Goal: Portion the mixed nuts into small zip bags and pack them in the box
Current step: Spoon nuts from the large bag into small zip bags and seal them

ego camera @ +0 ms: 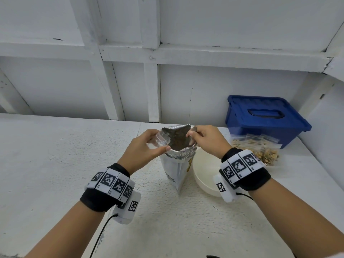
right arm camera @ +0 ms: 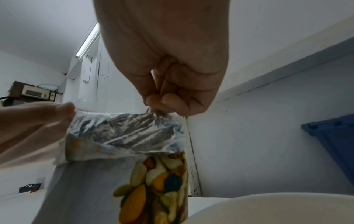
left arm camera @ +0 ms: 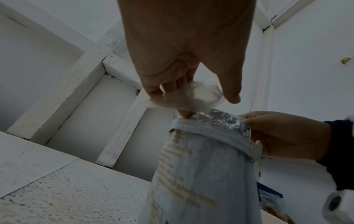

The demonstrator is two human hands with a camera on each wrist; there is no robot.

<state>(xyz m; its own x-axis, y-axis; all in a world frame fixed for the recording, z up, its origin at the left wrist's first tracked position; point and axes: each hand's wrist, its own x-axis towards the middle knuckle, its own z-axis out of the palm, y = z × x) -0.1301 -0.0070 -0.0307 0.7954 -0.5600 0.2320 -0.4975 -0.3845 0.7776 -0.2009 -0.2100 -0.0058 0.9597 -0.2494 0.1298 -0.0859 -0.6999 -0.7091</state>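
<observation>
Overhead, the left hand (ego camera: 149, 146) pinched a clear small zip bag (ego camera: 160, 141) at the open foil nut pouch (ego camera: 178, 155), which stood beside the cream bowl (ego camera: 204, 174); the blue box (ego camera: 264, 118) sat lidded behind the filled bags (ego camera: 260, 149). From the left wrist, the zip bag's mouth (left arm camera: 191, 97) looked crumpled, so nuts might miss. From the right wrist, the right hand (right arm camera: 172, 97) pinched the pouch rim (right arm camera: 126, 130); a tug could topple it.

Left hand (ego camera: 147, 146) holding a small clear zip bag (ego camera: 160, 141) at the open foil mouth of the upright nut pouch (ego camera: 177, 162), right hand (ego camera: 207, 139) pinching the pouch rim, cream bowl (ego camera: 203, 175) just beside, filled zip bags (ego camera: 260, 150) near closed blue box (ego camera: 264, 118), white table (ego camera: 55, 155)
</observation>
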